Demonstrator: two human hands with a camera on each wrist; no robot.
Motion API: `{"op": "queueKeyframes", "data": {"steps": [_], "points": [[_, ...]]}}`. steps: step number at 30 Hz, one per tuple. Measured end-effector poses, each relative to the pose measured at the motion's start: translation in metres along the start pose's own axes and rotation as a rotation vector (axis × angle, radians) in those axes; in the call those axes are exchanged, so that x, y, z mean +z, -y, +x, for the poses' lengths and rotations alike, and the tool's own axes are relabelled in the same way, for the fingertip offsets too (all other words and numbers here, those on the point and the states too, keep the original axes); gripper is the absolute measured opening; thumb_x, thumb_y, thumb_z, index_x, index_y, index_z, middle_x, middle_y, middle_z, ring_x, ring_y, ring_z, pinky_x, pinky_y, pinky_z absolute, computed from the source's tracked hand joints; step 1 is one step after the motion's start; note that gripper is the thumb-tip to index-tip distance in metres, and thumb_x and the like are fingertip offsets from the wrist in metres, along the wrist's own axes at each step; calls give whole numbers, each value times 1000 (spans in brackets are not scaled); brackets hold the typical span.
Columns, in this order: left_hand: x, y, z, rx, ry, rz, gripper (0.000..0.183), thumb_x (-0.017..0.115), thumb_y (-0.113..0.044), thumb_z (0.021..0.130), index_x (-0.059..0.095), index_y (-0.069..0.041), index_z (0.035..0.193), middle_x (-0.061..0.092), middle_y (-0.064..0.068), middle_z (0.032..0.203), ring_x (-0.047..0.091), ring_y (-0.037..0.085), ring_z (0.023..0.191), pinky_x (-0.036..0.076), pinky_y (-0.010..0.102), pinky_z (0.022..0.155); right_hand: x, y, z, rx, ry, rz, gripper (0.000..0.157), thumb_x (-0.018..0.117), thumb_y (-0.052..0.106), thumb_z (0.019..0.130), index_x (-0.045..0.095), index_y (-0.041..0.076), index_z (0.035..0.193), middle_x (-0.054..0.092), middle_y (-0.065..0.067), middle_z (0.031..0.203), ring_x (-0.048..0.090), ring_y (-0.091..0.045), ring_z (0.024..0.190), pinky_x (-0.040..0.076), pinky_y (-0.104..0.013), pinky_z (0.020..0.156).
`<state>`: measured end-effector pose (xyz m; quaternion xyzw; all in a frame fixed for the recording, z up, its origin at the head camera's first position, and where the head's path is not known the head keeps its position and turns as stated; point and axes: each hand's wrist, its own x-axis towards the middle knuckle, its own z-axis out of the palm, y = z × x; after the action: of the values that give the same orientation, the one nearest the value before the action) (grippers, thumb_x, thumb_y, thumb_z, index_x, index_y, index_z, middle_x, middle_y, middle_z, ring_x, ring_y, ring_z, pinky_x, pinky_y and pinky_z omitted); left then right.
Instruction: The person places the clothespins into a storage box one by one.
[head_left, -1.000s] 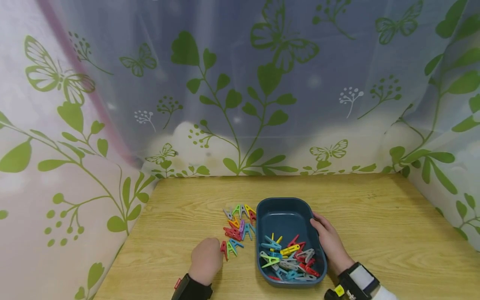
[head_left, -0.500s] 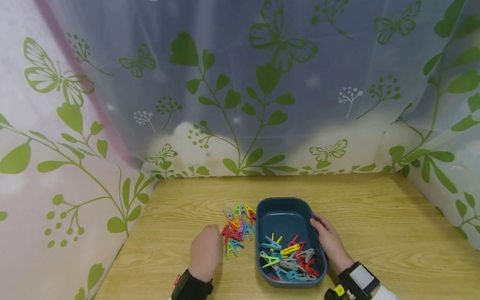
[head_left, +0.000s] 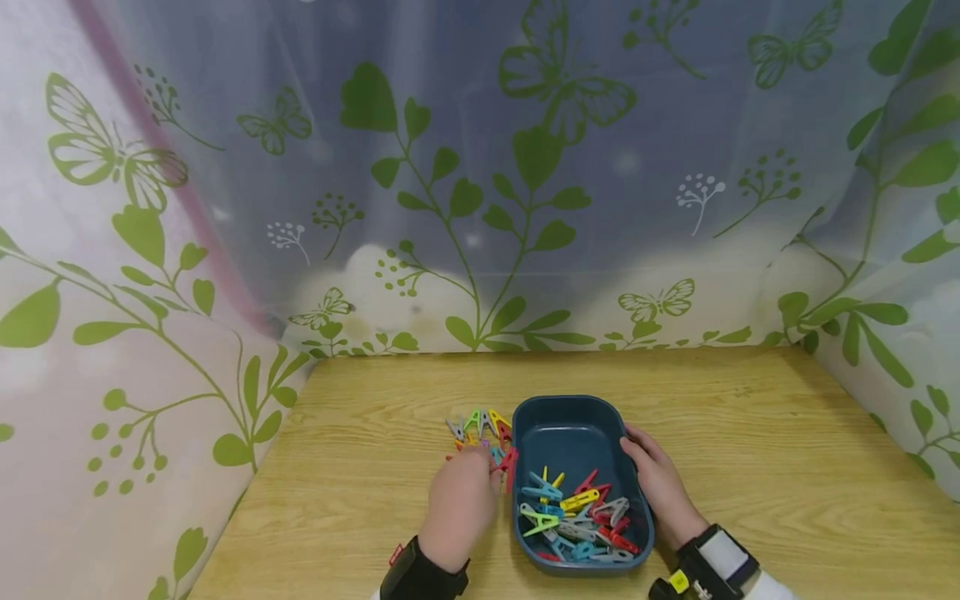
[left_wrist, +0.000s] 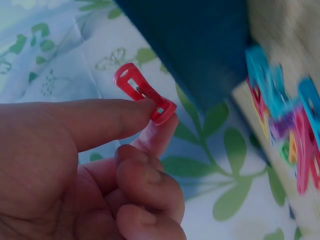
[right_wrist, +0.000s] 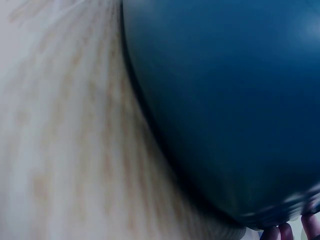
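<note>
My left hand [head_left: 461,500] pinches a red clothespin [head_left: 510,467] between thumb and index finger, just left of the dark blue bin [head_left: 567,442]. In the left wrist view the red clothespin [left_wrist: 166,113] tilts up past the fingertips, the other fingers curled below. My right hand [head_left: 663,483] grips the bin's right side, thumb at the rim. Fingertips [right_wrist: 285,232] show at the bin wall [right_wrist: 225,100] in the right wrist view. Mixed clothespins [head_left: 579,500] lie in the near half of the bin. Several more clothespins [head_left: 480,421] lie left of it, partly hidden by my left hand.
The bin stands on a wood-grain table [head_left: 360,400]. A curtain [head_left: 480,208] printed with green leaves and butterflies hangs behind the table and along both sides. Each wrist wears a black strap [head_left: 423,575].
My left hand has lifted the red clothespin off the near left of the pile and carried it right, up to the bin's left wall. The right hand and the bin have stayed put.
</note>
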<state>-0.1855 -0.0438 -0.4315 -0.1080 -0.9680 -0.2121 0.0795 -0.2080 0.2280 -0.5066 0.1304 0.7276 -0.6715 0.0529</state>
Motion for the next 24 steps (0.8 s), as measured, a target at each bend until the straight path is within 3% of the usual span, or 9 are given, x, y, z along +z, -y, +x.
{"op": "queueKeyframes", "data": {"steps": [6,11,17,24], "points": [[9,-14,0,-2,74,-16,20,77,-17,93,65,-10,78,58,-1,72,53,11,60,40,28,52,2,-1,1,-5,-3,2,65,41,45,111,24,10,162,23,-20,168,28,-39,153,24,-59,123],[14,-17,1,14,80,32,23,76,-20,94,64,-11,76,57,-1,72,54,11,61,40,28,51,2,0,0,-14,-6,6,65,41,45,110,24,9,162,24,-20,168,30,-39,152,26,-58,123],[17,-19,-1,65,62,16,24,78,-19,93,63,-13,75,55,-3,70,51,9,59,39,26,51,1,0,-2,-6,-9,8,65,41,45,110,24,11,163,23,-19,169,29,-39,153,26,-58,123],[22,-19,-4,91,116,-6,25,79,-18,92,63,-14,73,56,-3,69,50,8,59,38,25,51,2,0,-2,-15,-8,19,64,41,44,111,24,10,163,24,-20,168,31,-40,152,28,-57,122]]}}
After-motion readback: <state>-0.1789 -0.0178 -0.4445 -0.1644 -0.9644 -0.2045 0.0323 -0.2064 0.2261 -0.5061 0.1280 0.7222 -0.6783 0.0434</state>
